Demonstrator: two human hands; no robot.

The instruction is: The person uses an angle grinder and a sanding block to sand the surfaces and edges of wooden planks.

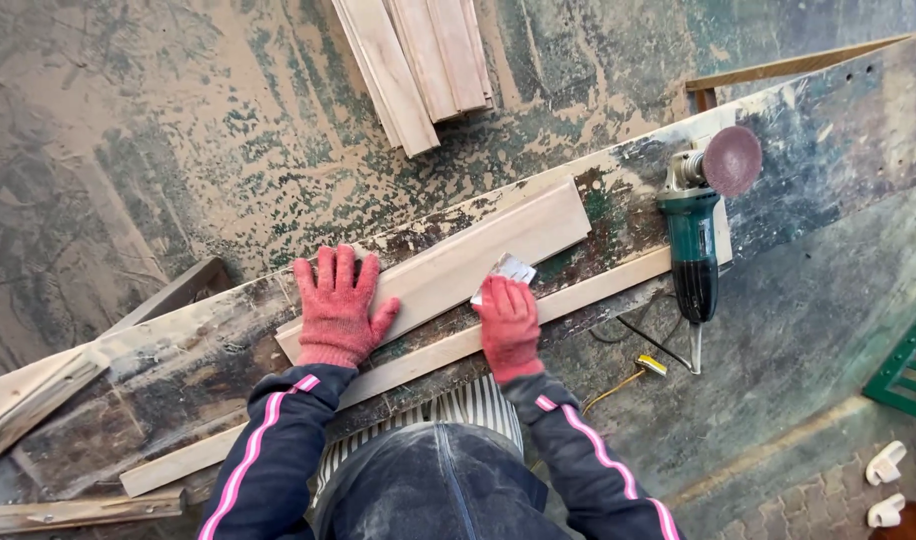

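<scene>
A pale profiled wooden board (518, 232) lies slantwise on a worn, paint-stained workbench (178, 350). My left hand (336, 308), in a red knitted glove, presses flat on the board's near end with fingers spread. My right hand (508, 325), also gloved in red, grips a small folded piece of sandpaper (511, 268) against the board's lower edge near its middle. A long thin wooden strip (598, 290) runs along the bench just below the board.
A green angle grinder (696, 222) with a round sanding disc (731, 160) rests on the bench to the right, its cable hanging down. Stacked wooden boards (413, 60) lie on the dusty floor above. A green metal frame (903, 375) stands at the right edge.
</scene>
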